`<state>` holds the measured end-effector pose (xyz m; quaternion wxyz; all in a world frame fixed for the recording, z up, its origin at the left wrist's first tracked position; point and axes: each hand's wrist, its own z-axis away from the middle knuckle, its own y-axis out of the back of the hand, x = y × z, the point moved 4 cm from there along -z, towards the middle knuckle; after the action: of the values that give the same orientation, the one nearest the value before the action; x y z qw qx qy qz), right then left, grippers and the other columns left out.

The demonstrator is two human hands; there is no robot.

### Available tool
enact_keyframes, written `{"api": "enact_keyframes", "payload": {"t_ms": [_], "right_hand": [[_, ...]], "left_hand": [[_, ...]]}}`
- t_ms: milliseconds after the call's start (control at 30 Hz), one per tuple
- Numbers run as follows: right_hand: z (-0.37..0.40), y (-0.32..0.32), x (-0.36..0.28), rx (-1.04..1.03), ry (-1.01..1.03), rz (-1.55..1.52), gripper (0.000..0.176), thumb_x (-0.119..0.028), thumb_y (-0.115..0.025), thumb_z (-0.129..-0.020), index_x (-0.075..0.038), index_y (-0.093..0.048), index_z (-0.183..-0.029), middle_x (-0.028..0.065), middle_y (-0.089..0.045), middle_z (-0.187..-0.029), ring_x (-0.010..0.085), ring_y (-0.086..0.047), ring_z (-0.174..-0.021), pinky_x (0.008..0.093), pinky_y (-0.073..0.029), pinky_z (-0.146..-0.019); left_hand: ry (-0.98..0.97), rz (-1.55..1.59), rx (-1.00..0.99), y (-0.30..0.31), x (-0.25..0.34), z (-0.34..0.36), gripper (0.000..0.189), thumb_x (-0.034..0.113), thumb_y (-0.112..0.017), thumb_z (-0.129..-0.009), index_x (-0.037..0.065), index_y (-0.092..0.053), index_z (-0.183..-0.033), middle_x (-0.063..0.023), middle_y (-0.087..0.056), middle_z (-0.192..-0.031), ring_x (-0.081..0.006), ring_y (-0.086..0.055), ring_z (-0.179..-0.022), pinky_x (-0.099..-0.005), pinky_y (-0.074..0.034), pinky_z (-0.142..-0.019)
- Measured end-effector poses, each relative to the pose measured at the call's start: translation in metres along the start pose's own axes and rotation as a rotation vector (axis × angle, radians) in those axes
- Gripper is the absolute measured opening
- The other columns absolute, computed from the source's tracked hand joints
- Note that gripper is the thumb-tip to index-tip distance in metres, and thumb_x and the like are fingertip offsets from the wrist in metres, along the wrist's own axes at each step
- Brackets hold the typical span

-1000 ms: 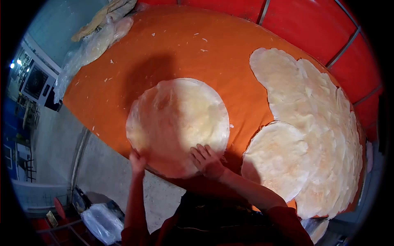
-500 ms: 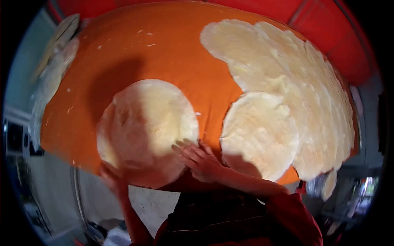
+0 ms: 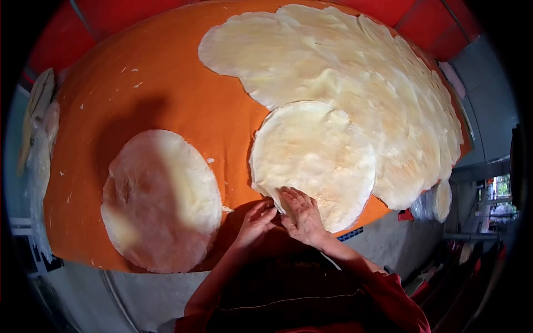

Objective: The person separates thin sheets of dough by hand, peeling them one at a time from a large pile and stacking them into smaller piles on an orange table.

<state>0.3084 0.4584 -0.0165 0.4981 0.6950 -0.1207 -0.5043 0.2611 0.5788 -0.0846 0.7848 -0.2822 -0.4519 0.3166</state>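
Orange cloth [image 3: 166, 100], overlapped thin sheets [image 3: 344, 66] at back. On round sheet [image 3: 313, 155] near edge: right hand [image 3: 302, 213] flat, fingers spread; left hand [image 3: 256, 219] curled at rim, pinch unclear. Another sheet [image 3: 161, 200] apart, left.

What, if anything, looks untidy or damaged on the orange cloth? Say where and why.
Small pale flakes lie scattered on the orange cloth, mostly at the far left, like crumbs broken off the thin round sheets. Nothing else stands out.
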Motion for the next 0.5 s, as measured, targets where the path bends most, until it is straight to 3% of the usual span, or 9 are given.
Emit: {"api": "enact_keyframes", "payload": {"t_ms": [67,267,367,500], "right_hand": [[0.003,-0.004,0.01,0.009,0.013,0.051,0.056,-0.02,-0.06,-0.072,-0.003,-0.043,-0.123,0.0155,-0.045,-0.124,0.0297,-0.041,-0.116,0.0393,-0.031,-0.096],[0.004,0.0,0.043,-0.008,0.054,-0.427,0.05,-0.024,-0.07,-0.073,0.0,-0.051,-0.112,0.0171,-0.052,-0.115,0.033,-0.046,-0.111,0.0372,-0.034,-0.095],[0.001,0.007,0.032,0.042,0.023,-0.558,0.045,-0.015,-0.066,-0.077,0.001,-0.049,-0.115,0.0159,-0.051,-0.118,0.0282,-0.046,-0.112,0.0344,-0.034,-0.096],[0.005,-0.003,0.033,0.072,-0.078,-0.607,0.045,-0.016,-0.066,-0.077,0.0,-0.049,-0.116,0.0161,-0.052,-0.116,0.0289,-0.046,-0.112,0.0347,-0.035,-0.094]], "left_hand": [[-0.034,0.037,-0.042,-0.007,-0.001,-0.007,0.031,0.009,-0.049,-0.089,0.001,-0.043,-0.118,-0.0105,-0.054,-0.107,-0.0181,-0.055,-0.097,-0.0343,-0.048,-0.081],[-0.044,0.039,-0.139,-0.009,-0.004,-0.016,0.043,0.006,-0.047,-0.088,0.008,-0.03,-0.127,-0.0123,-0.053,-0.109,-0.0217,-0.055,-0.099,-0.0371,-0.048,-0.083],[-0.034,0.079,-0.211,-0.017,0.005,-0.02,0.053,0.003,-0.048,-0.085,0.01,-0.023,-0.131,-0.0136,-0.052,-0.111,-0.0229,-0.054,-0.101,-0.0376,-0.047,-0.083],[-0.02,0.072,-0.234,-0.026,0.012,-0.018,0.056,0.001,-0.048,-0.082,0.01,-0.022,-0.131,-0.0145,-0.048,-0.115,-0.0239,-0.052,-0.104,-0.038,-0.047,-0.083]]}}
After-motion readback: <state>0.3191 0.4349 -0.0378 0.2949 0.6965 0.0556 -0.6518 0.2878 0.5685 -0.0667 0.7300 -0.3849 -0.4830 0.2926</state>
